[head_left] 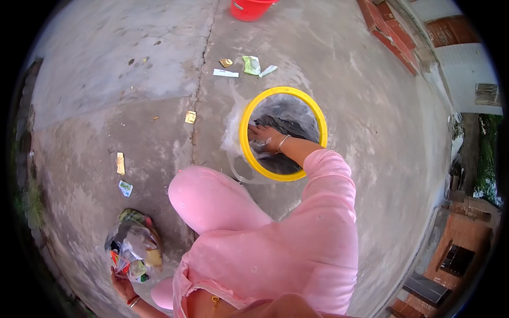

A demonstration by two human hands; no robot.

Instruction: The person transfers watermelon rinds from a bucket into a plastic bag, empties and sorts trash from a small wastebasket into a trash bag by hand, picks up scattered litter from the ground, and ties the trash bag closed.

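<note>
A bin with a yellow rim (322, 116) stands in front of me, lined with a clear plastic bag (231, 127) that spills over its left side. My right hand (268, 139) is down inside it, fingers stretched out and apart against the liner, near dark material at the bottom. At the lower left, my left hand (123, 285) is at the edge of a clear plastic bag of mixed wrappers (139, 249). Its fingers look closed on the bag's edge, though they are partly hidden.
Scattered on the concrete are a gold wrapper (190, 116), a yellowish strip (120, 163), a blue-white wrapper (125, 188), a green-white packet (251, 65) and a white strip (226, 73). A red tub (250, 9) stands at the far edge. Brick steps (389, 37) lie at upper right.
</note>
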